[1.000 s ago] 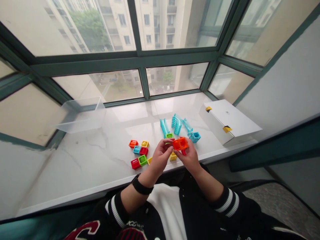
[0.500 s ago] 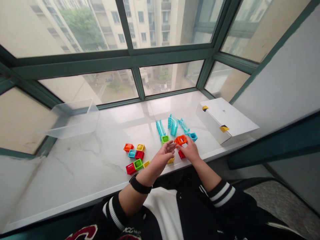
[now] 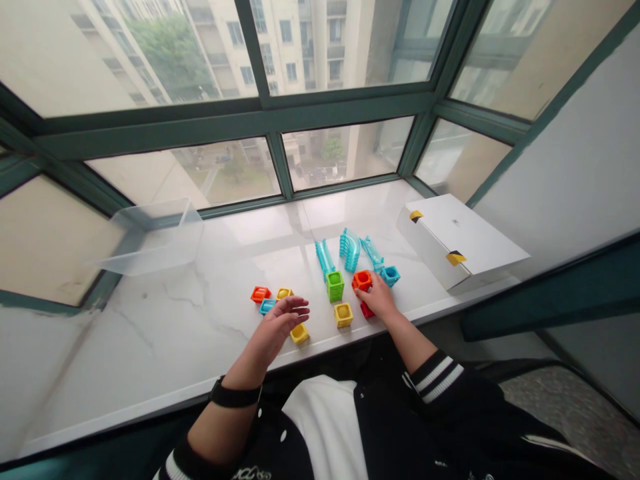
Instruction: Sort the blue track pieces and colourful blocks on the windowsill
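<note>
On the white marble sill (image 3: pixel 175 320) lie several small hollow plastic cubes. My right hand (image 3: pixel 380 299) rests on the sill with its fingers closed on an orange cube (image 3: pixel 362 280); a red cube (image 3: pixel 367 310) peeks out under the palm. My left hand (image 3: pixel 277 325) hovers open, fingers spread, over a group of cubes: an orange one (image 3: pixel 260 293), a yellow one (image 3: pixel 284 293), a blue one (image 3: pixel 267 306) and a yellow one (image 3: pixel 299 333) near the edge. A green cube (image 3: pixel 335 285) and a yellow cube (image 3: pixel 343 315) stand between my hands.
Teal ribbed track pieces (image 3: pixel 349 248) lie behind the cubes, with a blue cube (image 3: pixel 391 275) at their right end. A white carton (image 3: pixel 460 243) sits at the right of the sill, a clear plastic bin (image 3: pixel 150 237) at the back left. Window frames rise behind.
My hands have separated. The right one lowered the orange cube to the sill by the tracks; the left one let go and swung left over the cube cluster.
</note>
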Available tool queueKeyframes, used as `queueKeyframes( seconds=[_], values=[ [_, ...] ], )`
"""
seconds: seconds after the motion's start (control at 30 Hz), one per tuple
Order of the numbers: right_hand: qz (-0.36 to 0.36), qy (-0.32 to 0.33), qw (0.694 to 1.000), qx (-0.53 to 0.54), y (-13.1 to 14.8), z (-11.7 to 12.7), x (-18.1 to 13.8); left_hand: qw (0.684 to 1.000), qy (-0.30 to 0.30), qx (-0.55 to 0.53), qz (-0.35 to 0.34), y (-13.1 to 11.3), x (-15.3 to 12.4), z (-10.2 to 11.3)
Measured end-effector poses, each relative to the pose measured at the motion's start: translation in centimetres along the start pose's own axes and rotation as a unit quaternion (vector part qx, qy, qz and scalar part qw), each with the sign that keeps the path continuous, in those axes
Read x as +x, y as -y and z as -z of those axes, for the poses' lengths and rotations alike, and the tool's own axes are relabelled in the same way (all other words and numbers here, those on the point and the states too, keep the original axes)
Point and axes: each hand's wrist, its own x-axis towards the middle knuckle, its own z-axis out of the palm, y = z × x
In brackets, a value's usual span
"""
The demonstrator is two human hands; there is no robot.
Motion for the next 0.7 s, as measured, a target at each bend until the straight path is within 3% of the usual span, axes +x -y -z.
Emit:
queueKeyframes(
  seconds=[0.13,0.3,0.7],
  values=[
    [-0.012,0.008,1.000,0.005,-0.3,-0.1,0.1,0.997,-0.078,-0.012,0.015,1.0,-0.6,3.3],
    [-0.013,0.010,1.000,-0.009,-0.3,-0.2,0.2,0.989,-0.143,-0.011,0.035,2.0,-1.4,5.1],
    [-0.006,0.020,0.997,-0.070,0.6,0.6,-0.1,0.989,-0.142,-0.010,0.036,3.1,-1.4,5.7]
  ],
)
